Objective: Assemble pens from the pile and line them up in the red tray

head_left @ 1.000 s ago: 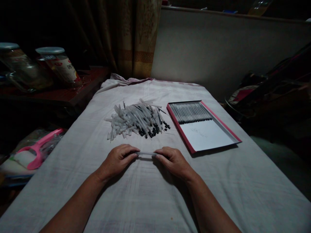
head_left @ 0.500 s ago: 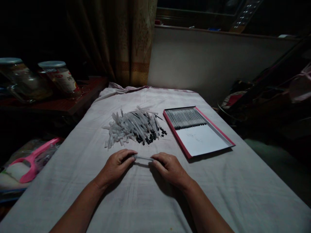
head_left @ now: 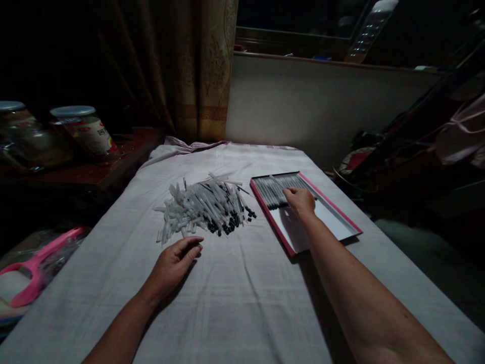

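The right hand is stretched out over the red tray. Its fingers touch the row of pens at the far end of the tray. I cannot tell if it pinches one. The left hand lies loose and empty on the white cloth, near the pile of pens. Two jars stand far to the left.

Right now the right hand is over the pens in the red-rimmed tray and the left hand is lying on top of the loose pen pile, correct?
No. The head view shows the left hand lying on the cloth just short of the loose pen pile, not on top of it. The right hand is over the pens in the red-rimmed tray.
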Action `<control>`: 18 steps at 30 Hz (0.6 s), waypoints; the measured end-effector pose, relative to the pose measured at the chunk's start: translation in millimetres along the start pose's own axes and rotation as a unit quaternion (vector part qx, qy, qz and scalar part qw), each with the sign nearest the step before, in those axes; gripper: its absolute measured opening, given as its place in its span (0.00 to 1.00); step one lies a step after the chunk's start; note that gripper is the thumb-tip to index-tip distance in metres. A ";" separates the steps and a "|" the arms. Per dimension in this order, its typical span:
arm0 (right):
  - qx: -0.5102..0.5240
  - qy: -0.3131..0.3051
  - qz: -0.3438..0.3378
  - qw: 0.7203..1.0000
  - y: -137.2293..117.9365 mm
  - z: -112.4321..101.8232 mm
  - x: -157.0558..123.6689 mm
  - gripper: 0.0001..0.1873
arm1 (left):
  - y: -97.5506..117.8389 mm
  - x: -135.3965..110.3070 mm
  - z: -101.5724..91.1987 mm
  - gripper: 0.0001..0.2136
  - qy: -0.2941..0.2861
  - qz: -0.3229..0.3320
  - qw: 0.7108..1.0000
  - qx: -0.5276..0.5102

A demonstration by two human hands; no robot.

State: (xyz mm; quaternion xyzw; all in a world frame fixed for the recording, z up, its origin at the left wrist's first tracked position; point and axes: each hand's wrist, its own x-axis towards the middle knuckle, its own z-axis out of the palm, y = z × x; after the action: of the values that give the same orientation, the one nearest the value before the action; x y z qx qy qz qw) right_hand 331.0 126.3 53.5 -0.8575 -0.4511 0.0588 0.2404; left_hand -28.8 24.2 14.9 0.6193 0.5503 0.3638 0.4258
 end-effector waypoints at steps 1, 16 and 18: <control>-0.005 -0.002 0.000 1.000 -3.4 5.6 2.3 0.18 | -0.7 0.2 -0.2 0.21 -0.001 0.002 1.000 0.004; -0.080 -0.038 -0.042 0.995 -15.6 31.6 -1.3 0.20 | -6.9 -0.1 -1.8 0.15 0.001 0.047 0.996 0.077; -0.082 -0.043 -0.049 0.995 -15.7 29.3 -2.9 0.20 | -5.8 0.2 -2.1 0.15 0.003 0.051 0.995 0.084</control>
State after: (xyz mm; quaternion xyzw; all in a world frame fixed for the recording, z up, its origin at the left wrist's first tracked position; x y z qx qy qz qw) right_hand 308.3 142.0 34.8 -0.8479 -0.5057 0.0463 0.1523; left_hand -32.9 24.9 10.3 0.6790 0.5482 0.3392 0.3513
